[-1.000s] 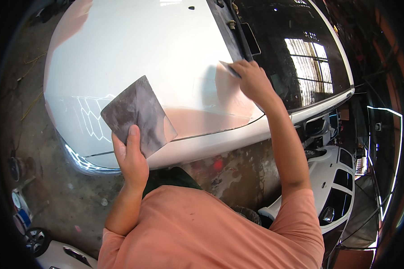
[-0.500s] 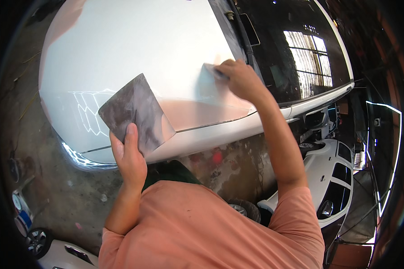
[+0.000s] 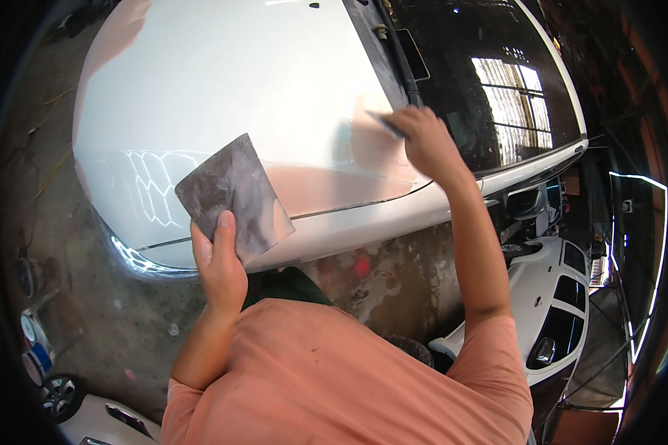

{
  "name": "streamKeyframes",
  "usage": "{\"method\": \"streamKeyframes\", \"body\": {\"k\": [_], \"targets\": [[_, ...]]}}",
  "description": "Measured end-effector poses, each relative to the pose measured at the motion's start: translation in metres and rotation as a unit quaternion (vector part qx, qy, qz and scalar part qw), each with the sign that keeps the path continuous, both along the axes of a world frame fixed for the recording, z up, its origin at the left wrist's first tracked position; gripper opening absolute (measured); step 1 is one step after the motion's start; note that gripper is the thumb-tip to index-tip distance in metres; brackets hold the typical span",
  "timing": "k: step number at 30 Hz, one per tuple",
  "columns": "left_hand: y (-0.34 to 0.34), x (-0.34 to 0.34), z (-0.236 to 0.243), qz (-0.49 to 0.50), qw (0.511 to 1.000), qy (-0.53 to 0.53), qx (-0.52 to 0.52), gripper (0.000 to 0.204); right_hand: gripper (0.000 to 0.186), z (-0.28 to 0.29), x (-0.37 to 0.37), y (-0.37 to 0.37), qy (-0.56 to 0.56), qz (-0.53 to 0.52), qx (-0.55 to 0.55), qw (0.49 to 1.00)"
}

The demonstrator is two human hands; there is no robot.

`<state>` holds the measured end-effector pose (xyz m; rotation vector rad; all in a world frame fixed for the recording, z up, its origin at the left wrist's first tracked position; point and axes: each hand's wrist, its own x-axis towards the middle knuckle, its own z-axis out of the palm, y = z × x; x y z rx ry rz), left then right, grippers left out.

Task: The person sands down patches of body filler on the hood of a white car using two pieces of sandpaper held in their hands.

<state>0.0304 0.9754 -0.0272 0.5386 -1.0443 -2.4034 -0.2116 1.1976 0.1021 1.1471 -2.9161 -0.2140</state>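
My left hand [image 3: 223,259] is closed on a flat, dark rectangular putty board [image 3: 230,185] smeared with pinkish-grey paste, the thumb pressed on its face. The board is held over the near edge of a white car hood [image 3: 223,81]. Farther right, my right hand [image 3: 430,144] grips a thin putty spreader [image 3: 390,126] by the hood's corner beside the windshield. Beneath the spreader lies a thin pinkish putty patch [image 3: 375,152]; whether the blade touches it I cannot tell. A larger pinkish putty strip [image 3: 315,187] runs along the hood's near edge.
The dark windshield [image 3: 497,104] and a wiper arm [image 3: 404,59] border the hood on the right. Another white car [image 3: 553,297] stands at the right, and part of a third car [image 3: 104,415] shows at lower left. Stained concrete floor [image 3: 148,326] lies below.
My right hand has moved right with the putty spreader, toward the windshield, and the blade is turned differently. My left hand still holds the putty board in nearly the same place.
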Motion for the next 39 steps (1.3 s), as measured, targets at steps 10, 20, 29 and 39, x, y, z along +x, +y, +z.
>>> {"method": "streamKeyframes", "body": {"k": [10,20,29,39], "targets": [[0.013,0.013,-0.008,0.013,1.0,-0.023,-0.017,0.047,0.046,-0.035,-0.096,-0.014,0.035,-0.001,0.039,0.999],[0.039,-0.003,0.003,-0.026,1.0,-0.012,0.002,0.04,0.056,-0.027,0.025,0.035,-0.034,0.055,0.028,0.997],[0.056,-0.018,0.022,-0.086,0.986,-0.052,0.134,0.043,0.062,-0.003,0.08,0.096,-0.062,0.052,0.053,0.995],[0.115,-0.057,0.065,-0.257,0.943,-0.008,0.209,0.03,0.057,0.022,0.195,0.06,-0.077,0.139,-0.349,0.923]]}}
